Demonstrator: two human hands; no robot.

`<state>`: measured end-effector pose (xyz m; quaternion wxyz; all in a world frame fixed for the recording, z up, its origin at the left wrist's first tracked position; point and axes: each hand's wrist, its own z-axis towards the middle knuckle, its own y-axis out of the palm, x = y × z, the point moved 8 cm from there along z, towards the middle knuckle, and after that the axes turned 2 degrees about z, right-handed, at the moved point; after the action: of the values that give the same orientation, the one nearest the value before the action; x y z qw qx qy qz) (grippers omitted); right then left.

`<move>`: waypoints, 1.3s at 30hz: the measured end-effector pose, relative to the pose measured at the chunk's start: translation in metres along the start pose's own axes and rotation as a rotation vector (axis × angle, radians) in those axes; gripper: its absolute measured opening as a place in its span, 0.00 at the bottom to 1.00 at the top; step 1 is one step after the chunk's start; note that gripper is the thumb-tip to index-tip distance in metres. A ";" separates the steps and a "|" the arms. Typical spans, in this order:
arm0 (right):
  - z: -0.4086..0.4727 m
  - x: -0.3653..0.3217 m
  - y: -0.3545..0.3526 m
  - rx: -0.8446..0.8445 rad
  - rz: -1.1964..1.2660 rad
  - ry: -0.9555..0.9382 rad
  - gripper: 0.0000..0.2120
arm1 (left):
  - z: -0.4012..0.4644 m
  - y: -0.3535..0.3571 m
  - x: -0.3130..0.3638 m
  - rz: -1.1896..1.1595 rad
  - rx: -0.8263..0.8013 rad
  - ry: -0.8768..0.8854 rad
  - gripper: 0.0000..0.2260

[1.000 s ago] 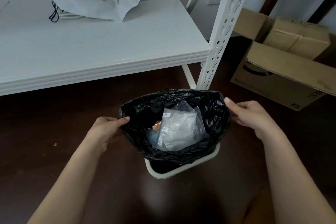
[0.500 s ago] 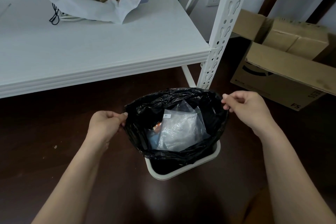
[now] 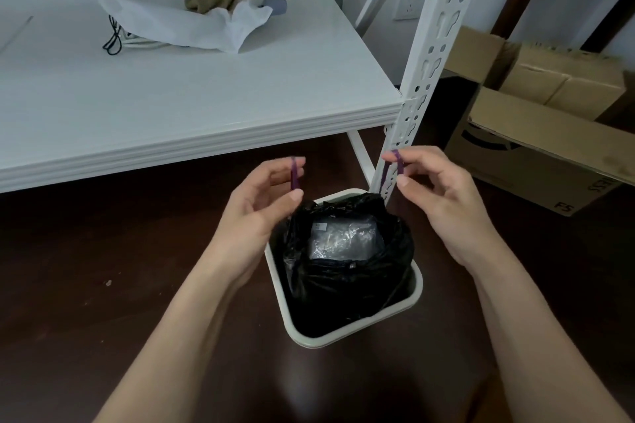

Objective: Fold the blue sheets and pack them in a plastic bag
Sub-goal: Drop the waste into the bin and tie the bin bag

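Head view: I see my left hand [image 3: 264, 203] pinching one purple drawstring [image 3: 294, 175] and my right hand [image 3: 436, 189] pinching the other, both raised above the black plastic bag [image 3: 343, 271]. The bag sits in a white bin [image 3: 347, 336] at 6 o'clock, a clear packet [image 3: 343, 237] inside. White shelf [image 3: 206, 96] at 11 o'clock.

Dim, soft light; wide-angle edge distortion.

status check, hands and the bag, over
Left hand and right hand each pinch a purple drawstring, held up. Black bag sits bunched in the white bin, clear packet inside. Nothing in the way.
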<state>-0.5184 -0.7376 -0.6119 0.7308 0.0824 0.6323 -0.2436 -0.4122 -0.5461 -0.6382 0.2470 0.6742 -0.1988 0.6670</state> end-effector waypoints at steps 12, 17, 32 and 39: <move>-0.004 -0.023 0.024 -0.120 0.238 -0.098 0.25 | -0.005 0.039 0.028 0.271 -0.122 0.253 0.36; -0.006 -0.020 0.033 -0.174 0.444 -0.018 0.23 | -0.002 0.056 0.007 0.430 -0.226 0.229 0.47; 0.005 -0.005 0.035 -0.068 0.049 -0.029 0.08 | 0.007 0.067 -0.019 0.666 -0.248 0.166 0.10; 0.000 0.041 0.051 -0.202 0.016 0.285 0.11 | 0.007 0.062 -0.024 0.591 -0.250 0.138 0.11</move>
<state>-0.4911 -0.7035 -0.6606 0.6402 0.0474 0.7501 -0.1589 -0.4444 -0.6011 -0.6581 0.1364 0.5050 -0.4490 0.7244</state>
